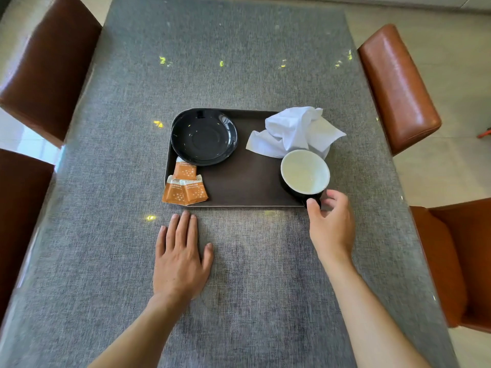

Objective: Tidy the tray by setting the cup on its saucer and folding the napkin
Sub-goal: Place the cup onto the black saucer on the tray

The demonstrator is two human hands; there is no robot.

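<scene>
A dark brown tray (247,181) lies on the grey table. A black saucer (204,136) sits in its far left corner, bare. The cup (305,172), black outside and white inside, stands upright at the tray's near right corner. A crumpled white napkin (295,131) lies just behind the cup, spilling over the tray's right rim. My right hand (332,221) is at the cup's handle, thumb and fingers curled around it. My left hand (180,258) rests flat on the table in front of the tray, fingers together, holding nothing.
Three orange sachets (186,185) lie at the tray's near left corner, overlapping its rim. Brown leather chairs stand on both sides, two at the left (45,73) and two at the right (398,86). The grey table (239,301) stretches wide before and behind the tray.
</scene>
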